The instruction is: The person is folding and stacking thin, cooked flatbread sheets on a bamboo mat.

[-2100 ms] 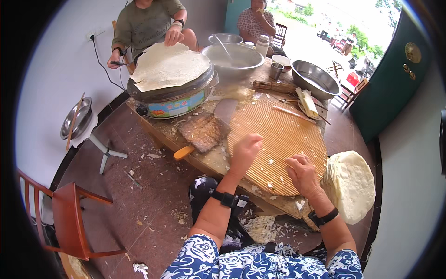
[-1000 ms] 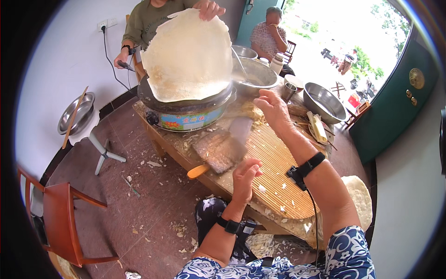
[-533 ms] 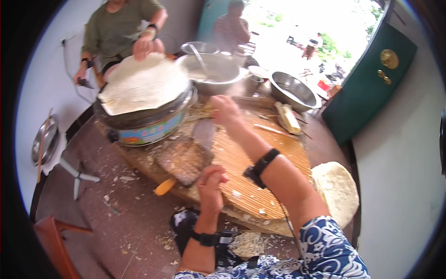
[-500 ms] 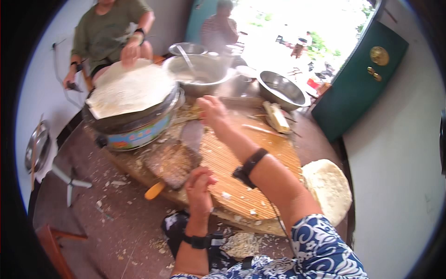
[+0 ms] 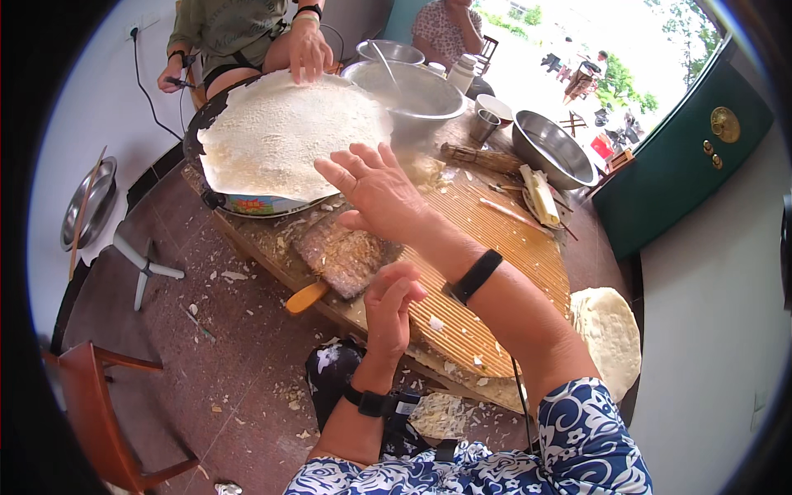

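My right hand point(image 5: 375, 188) is open, palm down and fingers spread, in the air near the close right edge of a large thin flatbread point(image 5: 289, 136). The flatbread lies over a round griddle point(image 5: 204, 177), overhanging its near rim. Another person's hand point(image 5: 310, 51) is at its far edge. Nearer me, my left hand point(image 5: 391, 307) is loosely closed, fingers curled toward the thumb, with nothing visible in it. It is beside a crusted, flat square tool point(image 5: 342, 254) with a yellow handle point(image 5: 306, 298). Beneath my right forearm is a round ribbed board point(image 5: 487, 280) with scattered flakes.
Several metal bowls, including a large one point(image 5: 445, 101) and a wide one point(image 5: 554, 153), stand at the back. Flatbreads point(image 5: 606, 338) are stacked at the right. A wooden stool point(image 5: 99, 412) stands lower left; a green door point(image 5: 676, 181) is at the right.
My view has shifted, bringing the scene lower and rightward. My right hand now spreads its fingers beside the flatbread's edge. My left hand remains curled. Steam around the griddle looks thinner.
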### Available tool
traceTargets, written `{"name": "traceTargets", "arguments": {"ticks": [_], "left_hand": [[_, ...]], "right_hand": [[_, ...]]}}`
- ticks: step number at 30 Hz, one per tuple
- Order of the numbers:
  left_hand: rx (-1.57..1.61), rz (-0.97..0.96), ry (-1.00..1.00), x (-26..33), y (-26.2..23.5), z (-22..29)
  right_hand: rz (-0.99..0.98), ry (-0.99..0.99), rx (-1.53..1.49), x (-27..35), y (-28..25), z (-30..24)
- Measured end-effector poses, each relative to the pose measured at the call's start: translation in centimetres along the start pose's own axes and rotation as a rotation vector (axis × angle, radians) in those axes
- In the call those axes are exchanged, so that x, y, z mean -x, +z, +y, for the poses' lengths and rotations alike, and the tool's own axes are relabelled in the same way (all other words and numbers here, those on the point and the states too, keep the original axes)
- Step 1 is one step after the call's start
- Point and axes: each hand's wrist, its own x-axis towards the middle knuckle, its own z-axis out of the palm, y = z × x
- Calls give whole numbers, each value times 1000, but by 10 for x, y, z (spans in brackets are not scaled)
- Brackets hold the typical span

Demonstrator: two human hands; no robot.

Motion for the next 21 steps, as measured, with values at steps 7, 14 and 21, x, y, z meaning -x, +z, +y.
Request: {"name": "traceTargets", "arguments": {"ticks": [7,14,21], "left_hand": [[-10,29,4,3,-8,4],[191,141,-20,-14,-5,7],[17,-57,-56,-17,11,-7]], "right_hand": [[222,68,-85,-17,28,-10],[381,58,56,68,-39,21],[295,226,154,248,-92,-19]]}}
